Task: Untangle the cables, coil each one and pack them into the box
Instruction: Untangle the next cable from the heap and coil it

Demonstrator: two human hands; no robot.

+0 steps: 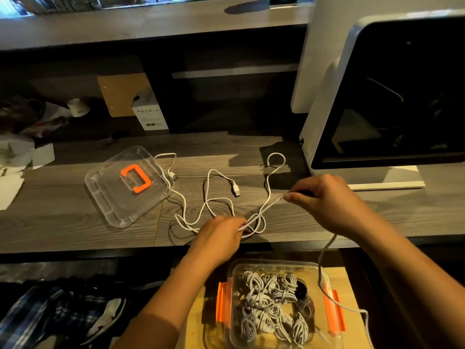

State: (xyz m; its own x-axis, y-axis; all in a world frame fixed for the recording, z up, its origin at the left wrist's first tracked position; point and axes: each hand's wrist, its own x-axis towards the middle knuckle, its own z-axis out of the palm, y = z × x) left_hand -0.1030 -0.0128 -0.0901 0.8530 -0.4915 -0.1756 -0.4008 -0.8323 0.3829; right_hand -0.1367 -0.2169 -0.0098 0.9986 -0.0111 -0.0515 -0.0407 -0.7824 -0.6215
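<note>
The left hand [219, 239] reaches over the near edge of the desk [75, 222], and its grip is pinched on the tangle of white cables [254, 222] right at the knot where several strands cross. The right hand [325, 201] is held a little higher and to the right, its grip closed thumb to fingertips on one strand of that tangle, so a short length runs straight and taut between the two hands.

The rest of the tangle lies loose on the wood grain beyond the left hand: one loop ends in a USB plug [236, 191] near the middle of the desk, another strand curls up to a small connector beside the machine, and a third snakes along the right edge of the clear lid [113, 207]. The lid lies flat on the desk, well to the left of the hands, with its orange handle [136, 180] facing up.

Below the desk edge, close to the person, the clear box [232, 275] sits open on a light wooden surface, orange latches on both sides. Inside it is a heap of coiled cables [271, 306] — pale grey bundles that cover most of the floor. One more grey cable drops from under the right wrist and trails across the box's right rim; whether it belongs to the tangle I cannot tell.

A large white machine [327, 137] with a dark window stands at the desk's right end, and a small white carton [151, 114] sits on the shelf behind
</note>
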